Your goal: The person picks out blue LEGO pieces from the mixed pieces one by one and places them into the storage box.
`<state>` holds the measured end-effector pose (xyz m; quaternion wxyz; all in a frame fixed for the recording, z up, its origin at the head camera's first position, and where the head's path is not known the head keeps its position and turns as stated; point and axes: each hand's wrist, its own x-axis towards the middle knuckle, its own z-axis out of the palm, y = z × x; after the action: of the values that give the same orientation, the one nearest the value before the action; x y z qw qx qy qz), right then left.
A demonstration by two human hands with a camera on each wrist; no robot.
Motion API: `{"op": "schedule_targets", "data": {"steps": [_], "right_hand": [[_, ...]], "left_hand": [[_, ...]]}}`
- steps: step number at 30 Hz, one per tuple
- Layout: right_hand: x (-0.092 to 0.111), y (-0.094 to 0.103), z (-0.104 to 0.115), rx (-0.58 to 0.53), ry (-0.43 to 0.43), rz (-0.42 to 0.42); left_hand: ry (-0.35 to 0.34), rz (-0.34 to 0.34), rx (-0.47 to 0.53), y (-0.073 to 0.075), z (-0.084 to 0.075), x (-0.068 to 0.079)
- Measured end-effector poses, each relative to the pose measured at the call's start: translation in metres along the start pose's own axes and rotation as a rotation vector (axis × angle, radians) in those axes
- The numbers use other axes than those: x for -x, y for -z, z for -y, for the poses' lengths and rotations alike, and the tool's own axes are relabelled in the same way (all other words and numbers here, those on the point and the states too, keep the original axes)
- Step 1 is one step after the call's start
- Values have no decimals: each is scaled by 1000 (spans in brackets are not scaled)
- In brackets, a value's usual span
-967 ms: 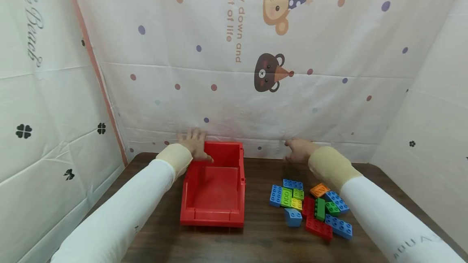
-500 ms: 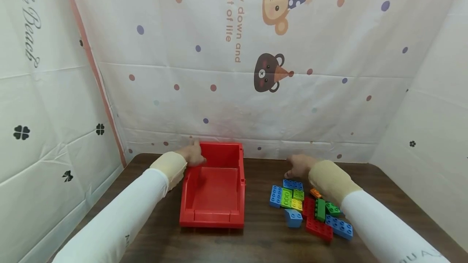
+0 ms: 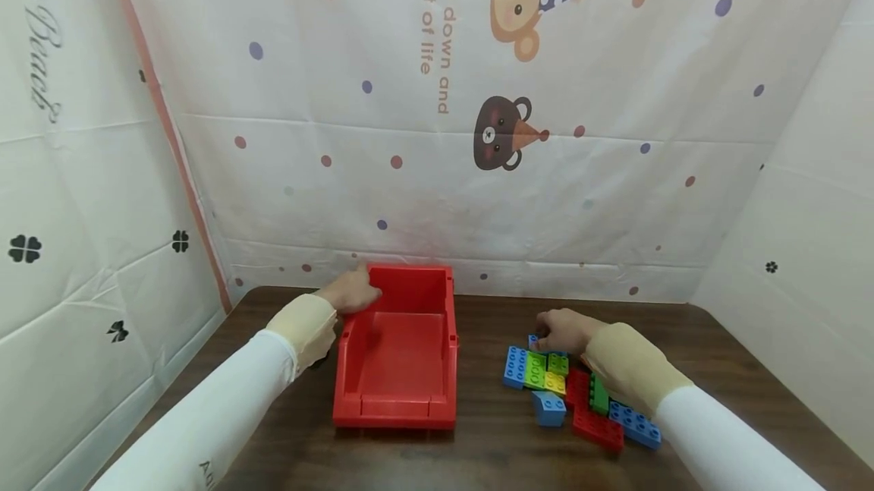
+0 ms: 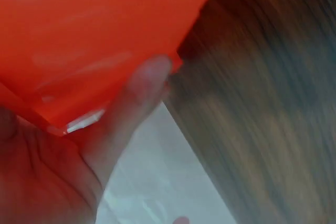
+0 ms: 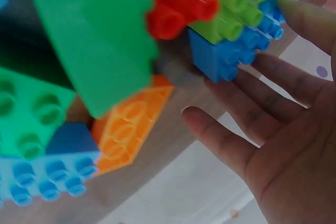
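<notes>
At the back left corner of a red open-fronted bin, my left hand grips the side wall. The left wrist view has its thumb lying along the bin's red wall, with most of the other fingers out of view. My right hand is over the far end of the toy brick group. There its slightly bent fingers reach the far side of a blue building brick, with the thumb near one end. That brick is partly covered by the hand in the head view.
Left of and in front of the right hand lie a blue brick, a lime brick, a yellow brick and a light blue brick. Red bricks and a green brick sit nearer. A cloth wall stands behind the table.
My right hand has come down and toward me, from beyond the bricks onto the far blue one. My left hand's spread fingers have closed onto the bin's wall.
</notes>
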<state>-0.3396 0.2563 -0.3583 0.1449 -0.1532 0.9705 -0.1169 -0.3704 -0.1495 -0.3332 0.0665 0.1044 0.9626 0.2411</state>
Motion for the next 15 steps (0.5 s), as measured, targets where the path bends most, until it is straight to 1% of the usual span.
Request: {"op": "schedule_targets", "data": {"steps": [1,5,8,11,13,15], "right_hand": [[1,-2,-1,-11,6,-8],[4,-8,-6,-51,27,-46],[7,-11,-9,-82,43,-70],[11,-13,-10,-112,60,-90],[12,-13,-10,-133,63,-102],[12,-14,-10,-155,60,-112]], "left_hand": [[-1,-3,55,-1,1,1],[-41,-14,238,-4,7,7],[-105,-28,312,-7,10,11],[-153,-24,401,-10,14,15],[-158,-21,469,-13,18,19],[-142,-13,532,-16,23,24]]}}
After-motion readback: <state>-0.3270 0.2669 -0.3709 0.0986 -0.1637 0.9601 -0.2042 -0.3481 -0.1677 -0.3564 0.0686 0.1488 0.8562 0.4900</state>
